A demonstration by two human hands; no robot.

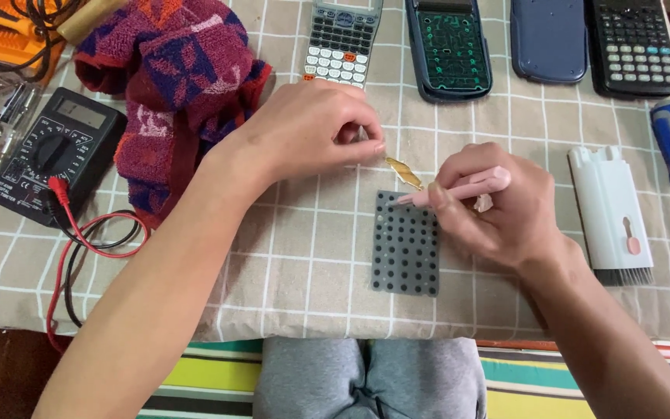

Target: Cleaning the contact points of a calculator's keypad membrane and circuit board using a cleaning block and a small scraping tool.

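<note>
Worktop (pixel 304 256): checked cloth, edges cut off.
Keypad mat (pixel 405 244): grey, flat, top right corner hidden under right hand (pixel 498 206).
Right fingers: pinching pink tool (pixel 459 190), tip on mat.
Left hand (pixel 312 128): fingers pressed together; what they pinch is unclear.

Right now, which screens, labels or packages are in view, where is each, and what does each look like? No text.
Multimeter: far left on the checked cloth, black, grey rectangular screen above a round dial, red and black leads.
Grey calculator: top centre, screen mostly cut off by the frame edge.
Black calculator: top right, only its rows of keys show.
Opened calculator shell: dark blue, green circuit traces, no screen visible.
Packages or labels: none seen.
</note>
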